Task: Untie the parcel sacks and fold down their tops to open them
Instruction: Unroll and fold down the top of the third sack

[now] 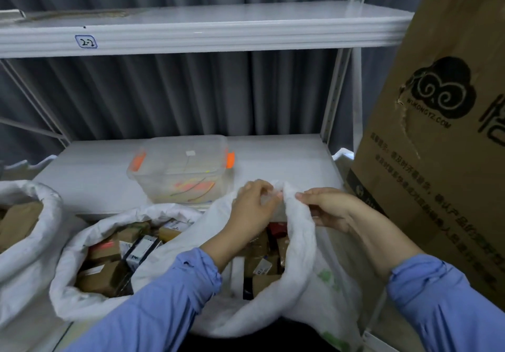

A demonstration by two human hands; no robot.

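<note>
Three white woven parcel sacks stand in front of a shelf. The right sack (297, 264) is under my hands; its far rim is bunched up in a peak. My left hand (252, 206) pinches that rim on the left side, and my right hand (325, 208) grips the rolled rim on the right. Cardboard parcels show inside its mouth. The middle sack (90, 231) stands open with its top rolled down and boxes showing. The left sack (32, 231) is also open with a folded rim.
A clear plastic tub (180, 168) with orange clips sits on the lower white shelf (90, 176) just behind the sacks. A tall cardboard box (442, 133) stands close on the right. An upper shelf (191, 29) spans above.
</note>
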